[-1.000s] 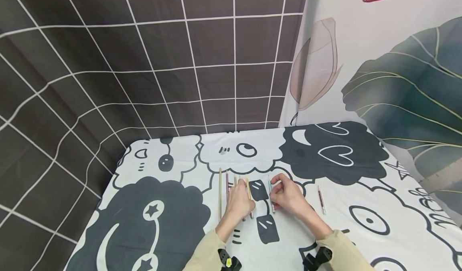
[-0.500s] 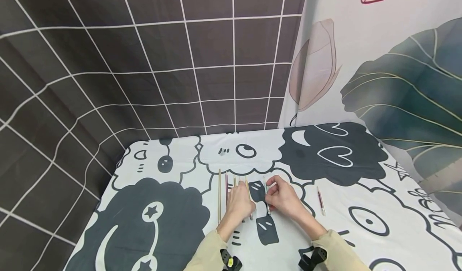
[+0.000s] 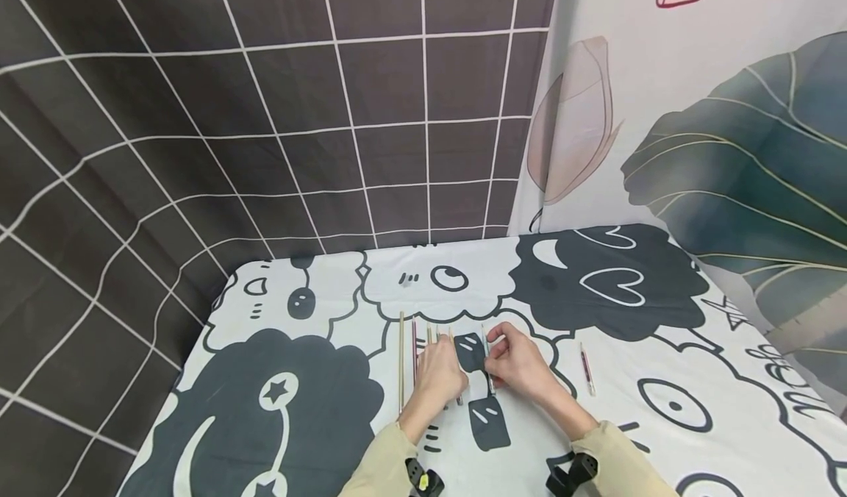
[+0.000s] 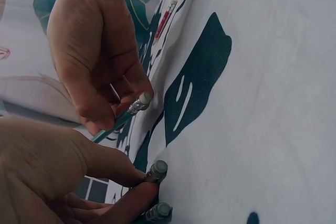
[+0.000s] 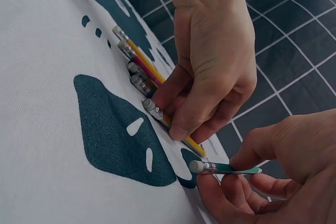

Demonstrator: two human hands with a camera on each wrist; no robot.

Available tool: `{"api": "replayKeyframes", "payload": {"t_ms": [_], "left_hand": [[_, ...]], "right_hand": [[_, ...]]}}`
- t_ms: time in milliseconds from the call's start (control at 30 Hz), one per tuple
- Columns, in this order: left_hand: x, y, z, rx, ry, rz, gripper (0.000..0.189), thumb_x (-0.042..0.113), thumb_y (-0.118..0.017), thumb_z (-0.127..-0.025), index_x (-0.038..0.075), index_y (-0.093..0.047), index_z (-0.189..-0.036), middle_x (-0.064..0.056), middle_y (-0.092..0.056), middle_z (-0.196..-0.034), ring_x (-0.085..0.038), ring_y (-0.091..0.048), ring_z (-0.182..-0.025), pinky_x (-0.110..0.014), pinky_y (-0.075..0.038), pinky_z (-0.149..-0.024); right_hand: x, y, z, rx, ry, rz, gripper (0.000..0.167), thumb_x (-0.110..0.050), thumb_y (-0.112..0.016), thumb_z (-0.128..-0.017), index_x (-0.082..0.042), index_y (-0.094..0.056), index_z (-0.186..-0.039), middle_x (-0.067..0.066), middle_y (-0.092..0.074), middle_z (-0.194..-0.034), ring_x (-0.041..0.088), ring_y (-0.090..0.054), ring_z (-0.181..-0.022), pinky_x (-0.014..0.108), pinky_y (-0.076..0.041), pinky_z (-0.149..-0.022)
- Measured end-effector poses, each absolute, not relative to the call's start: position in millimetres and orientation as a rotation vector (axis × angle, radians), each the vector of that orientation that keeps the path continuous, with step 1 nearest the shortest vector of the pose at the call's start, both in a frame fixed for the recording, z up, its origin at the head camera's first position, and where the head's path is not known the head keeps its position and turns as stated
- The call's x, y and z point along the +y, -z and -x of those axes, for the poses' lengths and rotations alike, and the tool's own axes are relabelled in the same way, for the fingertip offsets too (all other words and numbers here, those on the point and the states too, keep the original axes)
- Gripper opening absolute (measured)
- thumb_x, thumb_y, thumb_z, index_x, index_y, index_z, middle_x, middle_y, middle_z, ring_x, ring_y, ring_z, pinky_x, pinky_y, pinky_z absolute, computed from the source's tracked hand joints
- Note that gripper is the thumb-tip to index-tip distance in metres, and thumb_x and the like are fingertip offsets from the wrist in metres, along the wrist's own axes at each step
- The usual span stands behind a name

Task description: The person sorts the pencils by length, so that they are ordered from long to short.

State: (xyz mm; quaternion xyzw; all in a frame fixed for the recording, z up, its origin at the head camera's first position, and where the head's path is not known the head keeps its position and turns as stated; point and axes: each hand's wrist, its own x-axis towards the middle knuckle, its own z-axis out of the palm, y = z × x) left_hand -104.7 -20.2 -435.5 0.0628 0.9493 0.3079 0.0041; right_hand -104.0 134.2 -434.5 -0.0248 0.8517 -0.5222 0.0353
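My left hand (image 3: 438, 374) pinches a yellow pencil (image 5: 154, 109) between thumb and finger, eraser end toward me, low over the patterned cloth. Beside it several more pencils lie roughly parallel, among them a red pencil (image 5: 137, 56) and another yellow one (image 5: 140, 46); in the head view the left hand covers part of this row. To the right, my right hand (image 3: 521, 366) pinches a teal pencil (image 5: 223, 168) with a pale eraser, its thumb on one side and fingers on the other. A gap of cloth separates the teal pencil from the yellow pencil.
A separate red pencil (image 3: 587, 369) lies to the right of my right hand. The white cloth (image 3: 344, 409) with dark cartoon prints covers the table. Behind it hangs a dark grid curtain (image 3: 265, 115), and a leaf-print curtain (image 3: 728, 151) hangs at the right.
My right hand has shifted left with the teal pencil, nearer to the row, and then stays almost still. My left hand holds about the same place.
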Motion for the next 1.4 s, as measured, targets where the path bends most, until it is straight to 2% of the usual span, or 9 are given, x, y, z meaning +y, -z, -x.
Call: {"api": "replayKeyframes", "payload": {"t_ms": [267,467,1100,1400], "left_hand": [[-22.3,435.7,105.4,3.014,-0.921,-0.227,0.033,-0.01,-0.072,-0.057,-0.005,-0.059,-0.087,-0.01,-0.055,-0.065,-0.024,-0.057,-0.059,-0.036,-0.049,-0.053],[-22.7,434.7,105.6,3.003,-0.952,-0.234,0.032,-0.011,-0.071,-0.057,-0.004,-0.057,-0.085,-0.008,-0.052,-0.062,-0.022,-0.054,-0.055,-0.033,-0.045,-0.048],[-22.5,433.0,104.5,2.994,-0.958,-0.25,0.029,-0.013,-0.068,-0.063,-0.008,-0.06,-0.091,-0.008,-0.053,-0.06,-0.019,-0.053,-0.052,-0.029,-0.042,-0.044],[-22.7,435.4,102.6,2.977,-0.994,-0.245,0.032,-0.015,-0.067,-0.061,-0.01,-0.06,-0.092,-0.008,-0.051,-0.059,-0.017,-0.051,-0.048,-0.026,-0.039,-0.04]], "right_hand": [[127.7,437.1,108.1,2.619,1.581,0.098,0.033,0.012,-0.062,-0.07,0.001,-0.057,-0.1,0.004,-0.059,-0.07,0.019,-0.061,-0.047,0.03,-0.052,-0.047],[122.9,438.3,110.3,2.617,1.578,0.095,0.031,0.012,-0.062,-0.069,0.0,-0.057,-0.097,0.003,-0.058,-0.066,0.018,-0.06,-0.044,0.031,-0.052,-0.046],[115.3,440.4,113.7,2.61,1.54,0.119,0.029,0.012,-0.063,-0.069,0.001,-0.057,-0.095,0.004,-0.059,-0.067,0.017,-0.061,-0.043,0.029,-0.051,-0.045],[110.4,439.7,112.5,2.591,1.513,0.106,0.028,0.014,-0.062,-0.069,0.003,-0.058,-0.095,0.007,-0.058,-0.068,0.017,-0.06,-0.044,0.032,-0.053,-0.044]]}}
